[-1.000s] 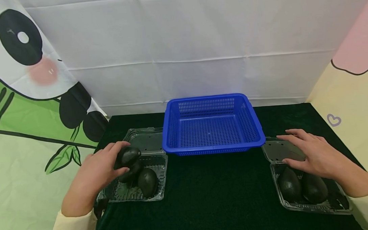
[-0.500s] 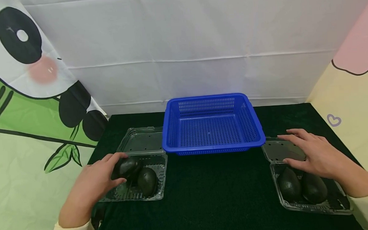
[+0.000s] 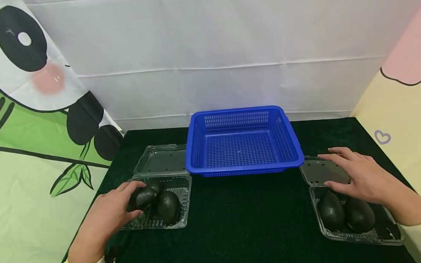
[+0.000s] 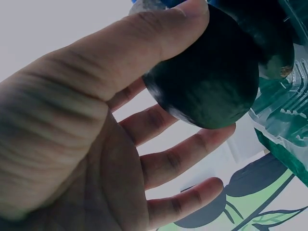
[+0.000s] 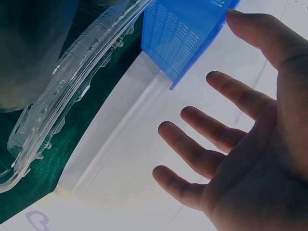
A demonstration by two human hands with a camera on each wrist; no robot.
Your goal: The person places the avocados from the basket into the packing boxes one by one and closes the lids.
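Note:
My left hand (image 3: 107, 216) holds a dark avocado (image 3: 143, 198) between thumb and fingers, low over the left side of a clear plastic clamshell box (image 3: 185, 208). The left wrist view shows the thumb on one side of this avocado (image 4: 207, 77) and fingers on the other. Two more avocados lie in the box, one (image 3: 168, 207) at its middle and one (image 3: 156, 185) partly hidden behind the held one. My right hand (image 3: 361, 176) hovers with fingers spread over a second clear box (image 3: 360, 238), which contains two avocados (image 3: 331, 211). Nothing is in its grasp.
A blue plastic basket (image 3: 239, 171) stands between the two boxes, farther back, with nothing in it. Both box lids lie open toward the back, the left lid (image 3: 162, 160) beside the basket. Dark green cloth (image 3: 248, 223) covers the table. A white curtain (image 3: 228, 49) hangs behind.
My left hand has lowered the avocado into the left box and shifted slightly left and toward me. The right hand stays where it was.

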